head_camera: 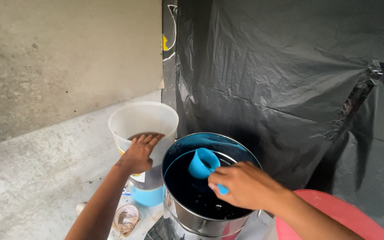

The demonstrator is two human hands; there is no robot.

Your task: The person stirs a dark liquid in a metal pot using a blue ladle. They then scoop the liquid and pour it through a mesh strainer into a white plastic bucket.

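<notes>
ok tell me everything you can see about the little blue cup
The blue cup looks like smooth plastic, small and rounded. It is tilted, its open mouth facing up and left, held over the dark blue liquid inside the shiny metal pot. The right hand pinches its handle, a blue tip showing below the fingers. Whether its base touches the liquid cannot be told.

Bare grey concrete wall [63, 53] left; crinkled black plastic sheeting [281, 71] taped up right; soft daylight.

shiny metal pot [210, 222], (translucent) plastic bucket [132, 118]
</notes>
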